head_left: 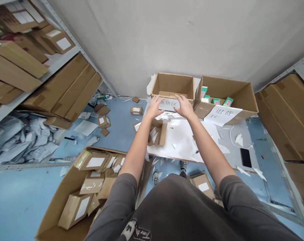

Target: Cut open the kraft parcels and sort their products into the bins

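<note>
Both my arms reach forward over a white table (184, 140). My left hand (155, 107) and my right hand (184, 105) rest side by side on a white paper label (169, 104) with handwritten characters, at the front wall of an open cardboard box (173, 85). The fingers of both hands lie flat and spread against the paper. The box looks nearly bare inside. A small opened brown carton (159, 133) lies on the table under my left forearm.
A second open box (225, 97) at right holds green and pink packets and bears a handwritten paper sign (222, 114). A black phone (246, 157) and a white cable lie on the table. A large carton of labelled parcels (91, 187) stands lower left. Shelves of cardboard flank both sides.
</note>
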`<state>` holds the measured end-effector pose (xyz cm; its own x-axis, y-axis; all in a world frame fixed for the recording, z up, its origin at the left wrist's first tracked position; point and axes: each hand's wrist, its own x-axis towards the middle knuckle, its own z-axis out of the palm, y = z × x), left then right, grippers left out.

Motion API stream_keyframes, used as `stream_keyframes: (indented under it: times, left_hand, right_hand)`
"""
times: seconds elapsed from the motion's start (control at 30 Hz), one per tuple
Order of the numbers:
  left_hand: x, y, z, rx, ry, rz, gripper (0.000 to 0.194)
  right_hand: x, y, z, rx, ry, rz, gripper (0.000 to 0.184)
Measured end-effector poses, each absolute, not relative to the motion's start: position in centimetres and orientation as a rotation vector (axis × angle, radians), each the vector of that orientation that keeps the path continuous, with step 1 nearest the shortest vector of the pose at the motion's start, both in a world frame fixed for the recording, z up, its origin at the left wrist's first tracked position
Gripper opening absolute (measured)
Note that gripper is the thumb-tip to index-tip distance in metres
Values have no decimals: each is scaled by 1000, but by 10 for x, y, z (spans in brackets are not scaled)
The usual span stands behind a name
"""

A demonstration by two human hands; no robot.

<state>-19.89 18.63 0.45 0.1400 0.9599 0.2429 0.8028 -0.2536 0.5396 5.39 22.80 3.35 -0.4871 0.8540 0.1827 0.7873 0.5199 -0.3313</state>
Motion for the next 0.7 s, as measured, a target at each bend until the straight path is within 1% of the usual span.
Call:
stream_keyframes:
  times: [0.13,0.2,0.27,0.37,0.43,0.47,0.5,0.53,0.63,0.7]
  left_hand:
    - [-246,99,-41,2045,1727,581,77]
    - [-256,64,-67,1989,1703,435,69]
    - [-261,33,-93,1944,1675,263,66]
    - [-264,-2,-128,1898,1685,110,62]
    - [-263,-19,-147,1894,1700,89,57]
    - [-261,-25,-155,1904,1701,87,53]
    - [-258,-30,-162,1923,1701,92,49]
    - [-254,-35,-169,1942,1706,107,45]
    - [-238,-44,-183,1954,1776,186,34]
    - [-229,-50,-183,1938,1826,216,33]
  right_hand:
    - [-14,141,-3,-1428,-2493,397,77]
    - [-34,104,-30,-1488,-2543,487,71]
    - [-46,72,-62,-1570,-2613,616,69]
    - [-50,33,-110,-1721,-2691,827,71]
    - [-49,13,-140,-1782,-2713,945,78]
    - [-48,4,-152,-1779,-2713,966,80]
    - [-48,-4,-163,-1761,-2700,960,79]
    - [-49,-11,-173,-1743,-2674,935,74]
    - [-53,-25,-188,-1744,-2562,856,44]
    - [-54,-27,-188,-1765,-2517,851,33]
